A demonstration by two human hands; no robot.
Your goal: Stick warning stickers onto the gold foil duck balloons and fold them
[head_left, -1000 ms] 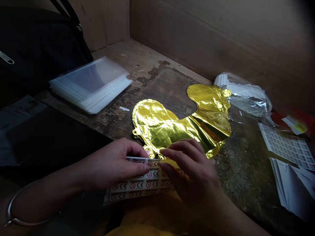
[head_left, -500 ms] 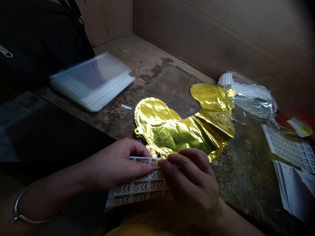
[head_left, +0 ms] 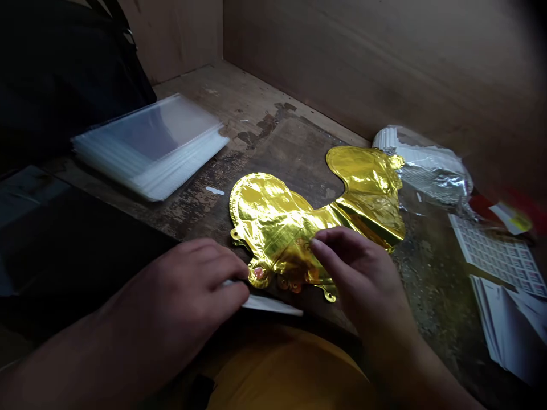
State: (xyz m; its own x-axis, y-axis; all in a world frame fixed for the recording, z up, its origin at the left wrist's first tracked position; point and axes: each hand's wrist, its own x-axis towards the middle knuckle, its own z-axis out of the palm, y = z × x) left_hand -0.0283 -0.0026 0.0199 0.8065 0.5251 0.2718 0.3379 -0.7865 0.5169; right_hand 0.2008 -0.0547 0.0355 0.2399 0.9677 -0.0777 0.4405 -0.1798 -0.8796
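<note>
Creased gold foil gleams — left grip pinching a white sheet, right grip pressed together.

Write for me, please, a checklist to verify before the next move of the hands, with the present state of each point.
1. Left hand has a grip on the white sheet: ok, it is between thumb and fingers.
2. Face of the sheet readable: not ok, it shows nearly edge-on.
3. Right hand at the gold foil: ok, fingertips appear over it.
4. Something small held in the right fingertips: cannot tell.
5. Gold foil smooth: not ok, creases show.
6. Stack of clear sleeves away from both hands: ok, it lies beyond them.
</note>
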